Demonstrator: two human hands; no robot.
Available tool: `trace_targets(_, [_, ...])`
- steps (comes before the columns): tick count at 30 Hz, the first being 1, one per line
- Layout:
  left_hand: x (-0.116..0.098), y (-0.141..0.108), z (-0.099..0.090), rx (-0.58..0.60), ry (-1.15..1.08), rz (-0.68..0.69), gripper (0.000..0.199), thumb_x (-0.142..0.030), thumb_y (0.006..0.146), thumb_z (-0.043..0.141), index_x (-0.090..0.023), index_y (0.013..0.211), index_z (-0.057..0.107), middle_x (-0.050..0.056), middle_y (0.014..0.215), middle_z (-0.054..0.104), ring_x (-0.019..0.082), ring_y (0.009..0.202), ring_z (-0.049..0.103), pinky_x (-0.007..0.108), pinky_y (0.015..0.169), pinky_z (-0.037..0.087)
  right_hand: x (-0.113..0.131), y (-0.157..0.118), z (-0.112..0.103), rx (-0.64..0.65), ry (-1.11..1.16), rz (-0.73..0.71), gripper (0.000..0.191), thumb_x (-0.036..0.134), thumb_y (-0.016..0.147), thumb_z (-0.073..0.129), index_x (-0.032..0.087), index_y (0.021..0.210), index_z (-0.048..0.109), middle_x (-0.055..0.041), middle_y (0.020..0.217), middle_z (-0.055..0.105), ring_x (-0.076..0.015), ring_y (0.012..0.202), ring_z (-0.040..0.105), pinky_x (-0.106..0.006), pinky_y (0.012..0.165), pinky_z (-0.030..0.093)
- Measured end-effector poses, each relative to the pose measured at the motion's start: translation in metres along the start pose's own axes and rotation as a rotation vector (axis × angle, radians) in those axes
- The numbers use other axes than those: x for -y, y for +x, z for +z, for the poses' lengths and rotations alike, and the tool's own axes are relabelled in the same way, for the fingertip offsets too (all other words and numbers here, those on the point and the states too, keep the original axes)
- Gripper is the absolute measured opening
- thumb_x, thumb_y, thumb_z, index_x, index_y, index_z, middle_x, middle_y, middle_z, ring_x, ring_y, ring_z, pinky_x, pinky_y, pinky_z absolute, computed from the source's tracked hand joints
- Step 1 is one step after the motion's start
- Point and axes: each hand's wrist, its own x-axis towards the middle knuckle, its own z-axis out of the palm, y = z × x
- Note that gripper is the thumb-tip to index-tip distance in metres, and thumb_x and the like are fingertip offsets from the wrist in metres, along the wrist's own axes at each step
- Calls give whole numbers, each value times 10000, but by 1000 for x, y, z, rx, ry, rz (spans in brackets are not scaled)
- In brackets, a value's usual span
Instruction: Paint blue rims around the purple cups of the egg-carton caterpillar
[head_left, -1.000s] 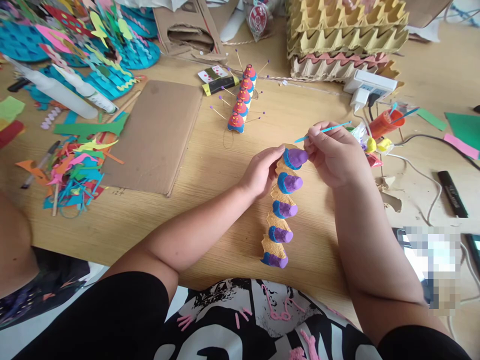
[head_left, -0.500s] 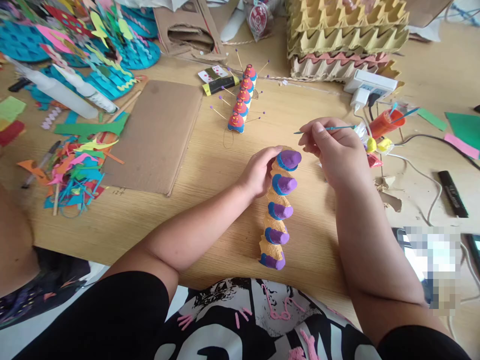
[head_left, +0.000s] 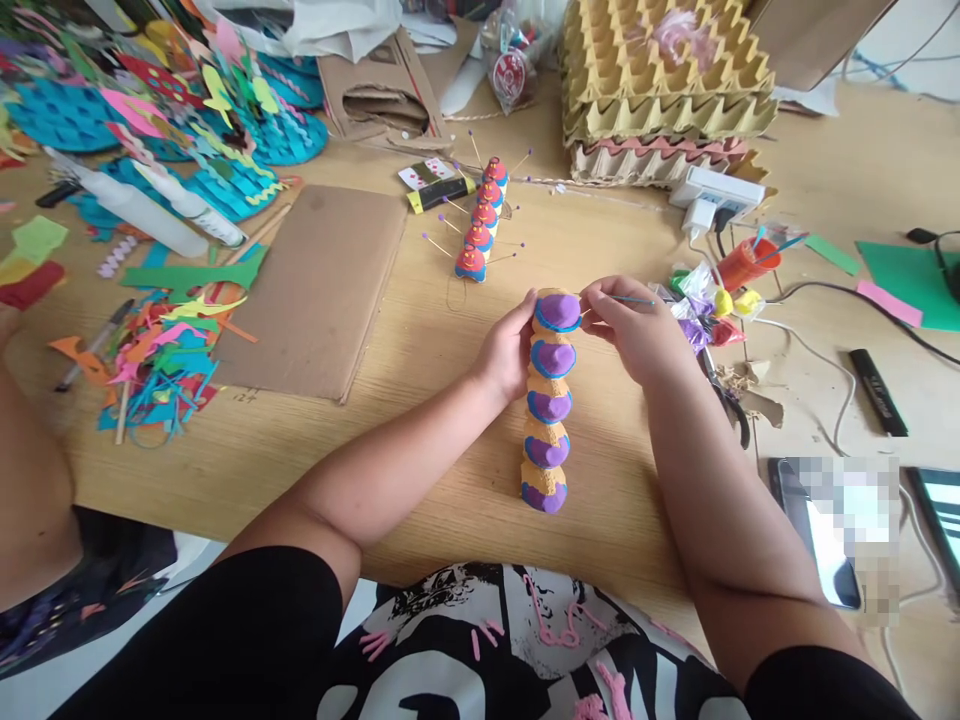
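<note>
My left hand [head_left: 508,352] grips the far end of an egg-carton strip [head_left: 551,405], its row of bumps covered in purple clay with blue edging. Between the fingertips of my right hand [head_left: 626,325] is a thin blue modelling tool [head_left: 631,300]. The right fingertips are at the right side of the farthest purple bump; whether the tool's tip touches it is hidden. Farther back stands a finished-looking strip [head_left: 480,222] with red and blue bumps, small faces and purple-tipped sticks poking out.
Cardboard [head_left: 315,290] and paper scraps [head_left: 169,350] lie at the left, near glue bottles [head_left: 184,195]. Stacked egg trays [head_left: 664,90] stand at the back. To the right are an orange cup [head_left: 746,262], clay packets [head_left: 701,310], a marker [head_left: 877,392] and a phone [head_left: 814,530]. Another person's arm [head_left: 34,470] is at far left.
My right hand has moved left and down, bringing the blue tool to the strip's far end. The strip has turned in my left hand so its purple bumps face up more.
</note>
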Motion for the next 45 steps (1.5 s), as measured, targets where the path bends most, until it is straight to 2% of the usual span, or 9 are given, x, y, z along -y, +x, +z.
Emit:
trace_targets(6, [0, 6, -2, 30, 29, 62, 474, -447, 1121, 494, -165, 873, 784, 44, 782, 794, 153, 652, 709, 263, 628, 526, -7, -7, 6, 74, 211, 175, 412, 434, 662, 979, 226, 856, 681, 34, 811, 718, -90, 745, 683, -215, 688, 533])
trace_targets(11, [4, 5, -2, 91, 74, 9, 526, -512, 1117, 491, -141, 905, 798, 81, 828, 811, 176, 720, 757, 273, 686, 577, -26, -36, 12, 66, 472, 59, 444, 355, 632, 1001, 269, 901, 658, 51, 890, 750, -115, 854, 709, -248, 782, 572])
trace_targets(20, [12, -2, -1, 103, 179, -53, 558, -625, 1083, 510, -160, 964, 793, 74, 831, 794, 175, 700, 756, 254, 653, 610, -47, -51, 10, 51, 564, -42, 441, 300, 666, 1014, 277, 877, 628, 75, 811, 697, -96, 731, 635, -248, 715, 538])
trace_targets(24, [10, -3, -4, 140, 196, -8, 428, -453, 1098, 503, -147, 992, 783, 74, 852, 799, 173, 729, 766, 266, 688, 621, -49, -45, 2, 55, 607, -38, 433, 303, 661, 1015, 276, 861, 632, 67, 831, 710, -110, 756, 656, -253, 704, 541])
trace_targets(28, [9, -4, -4, 168, 274, -5, 176, -184, 962, 603, -147, 1008, 769, 43, 843, 794, 139, 680, 740, 237, 667, 592, -50, -40, -3, 45, 627, -45, 435, 298, 646, 1018, 272, 850, 634, 59, 830, 711, -114, 757, 652, -253, 697, 539])
trace_targets(32, [12, -5, -2, 139, 373, 36, 126, -168, 890, 657, -153, 965, 757, 46, 844, 799, 143, 695, 743, 237, 694, 583, -52, -38, -3, 38, 616, -32, 471, 307, 618, 1022, 282, 873, 627, 56, 862, 709, -133, 783, 653, -270, 714, 548])
trace_targets(35, [13, -6, -2, 107, 397, 60, 102, -183, 900, 665, -165, 943, 755, 35, 820, 787, 142, 676, 729, 246, 697, 575, -54, -38, -5, -19, 510, -81, 419, 392, 683, 993, 294, 907, 654, 40, 917, 710, -154, 831, 655, -302, 770, 564])
trace_targets(39, [12, -6, -5, 36, 380, 55, 60, -220, 921, 701, -204, 950, 752, 7, 798, 775, 159, 649, 731, 269, 668, 565, -55, -42, -11, -208, 251, -312, 373, 630, 903, 794, 286, 824, 673, -6, 823, 686, -181, 802, 625, -356, 836, 553])
trace_targets(45, [8, -1, -13, 25, 355, 33, 86, -240, 921, 724, -255, 997, 762, -5, 831, 816, 194, 691, 765, 300, 672, 580, -43, -52, -12, -165, 223, -382, 621, 878, 840, 654, 291, 644, 601, -21, 563, 526, -217, 609, 548, -404, 625, 487])
